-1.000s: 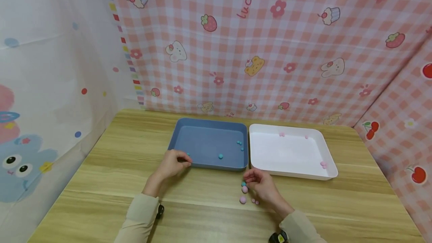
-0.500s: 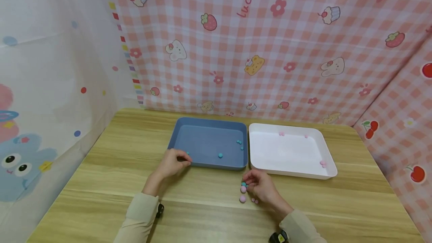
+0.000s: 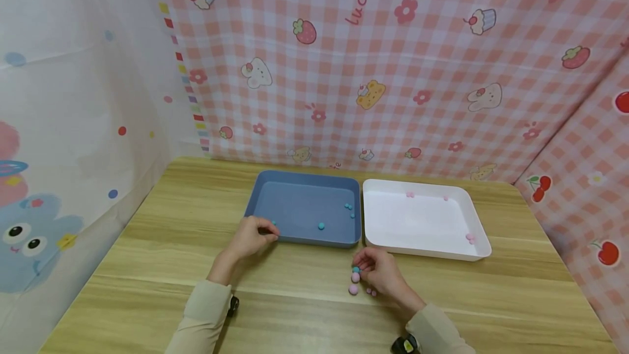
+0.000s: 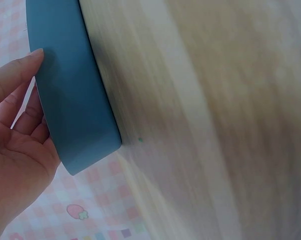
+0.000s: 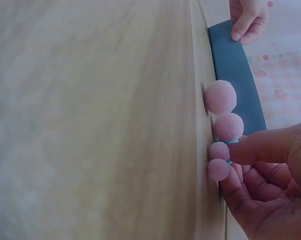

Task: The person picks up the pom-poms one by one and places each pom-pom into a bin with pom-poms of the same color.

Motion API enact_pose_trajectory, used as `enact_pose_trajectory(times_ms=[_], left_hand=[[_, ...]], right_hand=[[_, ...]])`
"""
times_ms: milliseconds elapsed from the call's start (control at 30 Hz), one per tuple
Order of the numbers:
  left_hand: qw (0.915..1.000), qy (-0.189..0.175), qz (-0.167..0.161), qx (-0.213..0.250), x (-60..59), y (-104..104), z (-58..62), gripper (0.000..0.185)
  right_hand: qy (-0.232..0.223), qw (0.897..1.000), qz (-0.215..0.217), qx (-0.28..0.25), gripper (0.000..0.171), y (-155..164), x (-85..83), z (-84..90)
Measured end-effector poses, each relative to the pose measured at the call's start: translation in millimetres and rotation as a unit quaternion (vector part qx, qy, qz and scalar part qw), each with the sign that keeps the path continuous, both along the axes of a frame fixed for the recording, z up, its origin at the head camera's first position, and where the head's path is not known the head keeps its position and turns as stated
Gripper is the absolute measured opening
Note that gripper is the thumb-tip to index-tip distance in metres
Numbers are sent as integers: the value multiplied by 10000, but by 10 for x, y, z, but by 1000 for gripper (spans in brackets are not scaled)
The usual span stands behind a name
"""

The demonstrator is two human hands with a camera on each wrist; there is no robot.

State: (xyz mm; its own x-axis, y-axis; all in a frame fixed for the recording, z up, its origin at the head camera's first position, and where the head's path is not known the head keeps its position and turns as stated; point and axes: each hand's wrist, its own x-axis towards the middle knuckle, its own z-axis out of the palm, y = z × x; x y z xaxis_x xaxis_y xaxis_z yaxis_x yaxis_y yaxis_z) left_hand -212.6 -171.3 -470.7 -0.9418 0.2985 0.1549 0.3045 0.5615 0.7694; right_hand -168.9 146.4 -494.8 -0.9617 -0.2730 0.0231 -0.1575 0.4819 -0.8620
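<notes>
Several teal pompoms dot the blue tray, pink pompoms the white tray

Got some loose balls on the table, with one tray at their 11 o'clock and another tray right beside it, around 2. Both have a few more balls in them, and there's a cloth hanging behind the lot at 12.

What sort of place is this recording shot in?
Probably an indoor tabletop corner set up for a small activity: a wood-grain table, a pink checked cloth with cartoon prints hanging behind it, and a blue tray beside a white tray.
</notes>
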Motion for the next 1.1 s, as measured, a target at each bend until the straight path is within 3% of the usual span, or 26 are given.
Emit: enact_pose_trajectory(times_ms=[467,733,1100], left_hand=[[10000,-63,61,3,-17,12,8,6],[10000,64,-23,-7,-16,6,5,5],[10000,90,-11,-22,-14,2,-17,5]], right_hand=[[-53,9999,-85,-140,25,31,37,77],[-93,9987,9,-496,23,15,70,212],[273,9953,371,-846,19,-125,-22,446]])
